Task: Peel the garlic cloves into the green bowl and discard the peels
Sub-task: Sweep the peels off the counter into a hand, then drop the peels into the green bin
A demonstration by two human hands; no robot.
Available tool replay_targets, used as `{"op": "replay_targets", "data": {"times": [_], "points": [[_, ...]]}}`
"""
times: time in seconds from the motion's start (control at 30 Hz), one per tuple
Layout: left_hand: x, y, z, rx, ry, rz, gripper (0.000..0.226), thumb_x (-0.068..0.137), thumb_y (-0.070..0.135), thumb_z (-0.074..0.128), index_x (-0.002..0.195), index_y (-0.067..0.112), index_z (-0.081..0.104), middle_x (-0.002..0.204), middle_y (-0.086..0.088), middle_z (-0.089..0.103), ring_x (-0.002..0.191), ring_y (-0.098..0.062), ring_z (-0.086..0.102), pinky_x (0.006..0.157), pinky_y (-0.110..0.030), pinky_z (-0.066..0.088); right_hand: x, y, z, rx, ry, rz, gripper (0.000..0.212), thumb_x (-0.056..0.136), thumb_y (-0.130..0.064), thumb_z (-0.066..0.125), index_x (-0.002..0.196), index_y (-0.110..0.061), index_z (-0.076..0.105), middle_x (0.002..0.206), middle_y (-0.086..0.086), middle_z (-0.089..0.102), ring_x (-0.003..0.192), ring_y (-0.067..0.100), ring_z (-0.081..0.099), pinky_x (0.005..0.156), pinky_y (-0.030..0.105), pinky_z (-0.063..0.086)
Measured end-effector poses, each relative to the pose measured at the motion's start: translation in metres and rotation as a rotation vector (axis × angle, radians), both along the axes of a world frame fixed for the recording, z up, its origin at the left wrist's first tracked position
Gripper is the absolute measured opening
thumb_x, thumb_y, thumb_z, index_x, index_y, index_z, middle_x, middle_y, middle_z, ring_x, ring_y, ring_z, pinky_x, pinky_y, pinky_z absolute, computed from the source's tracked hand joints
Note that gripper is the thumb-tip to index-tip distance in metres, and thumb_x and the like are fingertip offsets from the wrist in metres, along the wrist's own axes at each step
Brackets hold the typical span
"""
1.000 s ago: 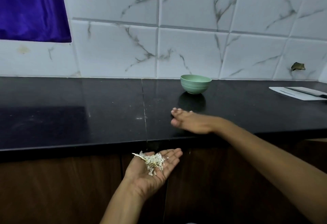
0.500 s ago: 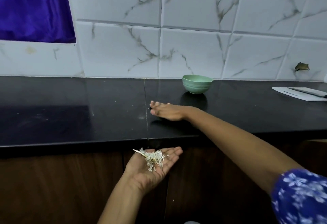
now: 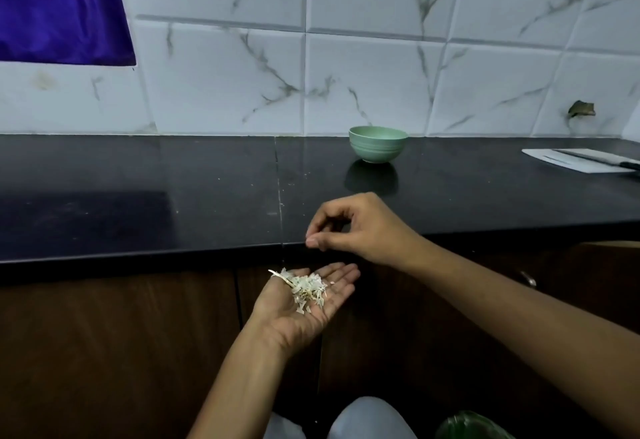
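One purple cloth (image 3: 59, 5) hangs at upper left against the marble-pattern wall tiles (image 3: 221, 74); below runs a black countertop (image 3: 138, 196) over brown wooden cabinet doors (image 3: 104, 352). Left hand (image 3: 304, 303) is held below the counter's front edge, palm up, fingers straight and relaxed, a loose heap of garlic peels (image 3: 308, 289) lying on the fingers and upper palm, one long sliver sticking out to the left. Right hand (image 3: 349, 230) is just above and right of it, at the counter edge, fingers curled in toward the thumb, tips nearly meeting; whether a scrap sits between them cannot be told. Green bowl (image 3: 378, 144) stands upright farther back, near the wall, well apart from both hands; its inside is hidden from this angle. Far right, a white sheet (image 3: 575, 166) lies flat with a knife (image 3: 602, 160) on it
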State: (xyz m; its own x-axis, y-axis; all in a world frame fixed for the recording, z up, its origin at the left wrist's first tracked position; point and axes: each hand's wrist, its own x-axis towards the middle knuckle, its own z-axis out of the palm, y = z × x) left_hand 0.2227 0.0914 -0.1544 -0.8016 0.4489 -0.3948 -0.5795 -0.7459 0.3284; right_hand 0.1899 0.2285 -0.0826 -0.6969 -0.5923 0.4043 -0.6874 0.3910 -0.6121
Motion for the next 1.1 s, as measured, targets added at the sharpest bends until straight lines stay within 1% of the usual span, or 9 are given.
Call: {"op": "replay_targets", "data": {"times": [0.07,0.17,0.33,0.43,0.67,0.8,0.9,1.0,1.1], "points": [[0.001,0.007,-0.003,-0.01,0.02,0.021,0.054,0.099,0.019,0.025,0.091,-0.018,0.064,0.09,-0.034,0.066,0.1,-0.04,0.06,0.088,-0.05,0.044,0.012,0.002,-0.009,0.101,0.073,-0.013,0.007,0.078,-0.014,0.076,0.084,-0.014,0.072,0.084,-0.005,0.068,0.075,0.005,0.064,0.068,0.014,0.047],[0.001,0.023,-0.009,0.01,0.045,0.023,0.041,0.096,0.018,0.033,0.101,-0.005,0.066,0.091,-0.028,0.069,0.076,-0.04,0.07,0.074,-0.054,0.053,0.024,0.017,-0.018,0.207,0.033,-0.024,0.013,0.08,-0.012,0.073,0.091,-0.018,0.074,0.094,-0.008,0.061,0.085,0.005,0.061,0.076,0.018,0.049],[0.002,0.069,-0.02,-0.062,0.078,-0.101,0.029,0.078,0.01,0.047,0.08,-0.006,0.071,0.084,-0.02,0.071,0.07,-0.033,0.072,0.069,-0.05,0.054,0.044,0.068,-0.034,-0.037,-0.071,-0.232,0.009,0.085,-0.013,0.069,0.092,-0.014,0.074,0.079,-0.001,0.072,0.072,0.006,0.068,0.072,0.024,0.056],[-0.005,0.11,-0.039,-0.086,0.043,-0.163,0.034,0.09,0.011,0.041,0.079,-0.004,0.07,0.079,-0.017,0.072,0.068,-0.029,0.072,0.061,-0.043,0.058,0.061,0.107,-0.059,-0.069,-0.066,-0.317,0.033,0.088,0.003,0.056,0.112,-0.016,0.068,0.101,-0.005,0.063,0.095,0.003,0.061,0.084,0.02,0.051],[-0.009,0.258,-0.134,-0.236,-0.105,-0.343,0.033,0.101,0.013,0.027,0.108,0.002,0.058,0.097,-0.01,0.07,0.101,-0.022,0.057,0.1,-0.034,0.039,0.083,0.233,-0.183,-0.455,-0.417,-0.703,0.031,0.094,0.003,0.046,0.096,-0.019,0.067,0.107,0.0,0.066,0.096,0.004,0.063,0.085,0.014,0.046],[-0.007,0.336,-0.219,-0.357,-0.219,-0.462,0.033,0.1,0.008,0.031,0.085,0.002,0.06,0.069,-0.013,0.07,0.057,-0.02,0.069,0.055,-0.026,0.056,0.093,0.281,-0.291,-0.614,-0.577,-0.928,0.027,0.094,0.005,0.045,0.097,-0.012,0.066,0.107,0.004,0.065,0.093,-0.006,0.061,0.084,0.011,0.044],[-0.002,0.369,-0.277,-0.446,-0.305,-0.522,0.038,0.1,0.014,0.026,0.097,0.001,0.062,0.078,-0.017,0.072,0.087,-0.027,0.067,0.073,-0.035,0.053,0.097,0.305,-0.368,-0.707,-0.722,-1.091,0.028,0.095,0.005,0.043,0.102,-0.009,0.066,0.109,0.014,0.066,0.094,0.002,0.063,0.089,0.017,0.047],[0.002,0.37,-0.301,-0.54,-0.462,-0.615,0.057,0.102,0.036,0.018,0.129,-0.003,0.05,0.129,-0.021,0.054,0.132,-0.032,0.04,0.103,-0.041,0.031,0.101,0.319,-0.419,-0.736,-0.925,-1.183,0.031,0.095,0.008,0.038,0.115,0.001,0.061,0.121,0.021,0.061,0.109,0.02,0.057,0.094,0.022,0.044],[0.002,0.362,-0.325,-0.652,-0.487,-0.659,0.075,0.096,0.059,0.014,0.145,0.006,0.033,0.15,-0.016,0.035,0.138,-0.031,0.031,0.111,-0.042,0.02,0.107,0.318,-0.435,-0.714,-0.973,-1.244,0.037,0.093,0.011,0.036,0.119,-0.004,0.058,0.127,0.018,0.057,0.118,0.023,0.052,0.094,0.017,0.041]]}}
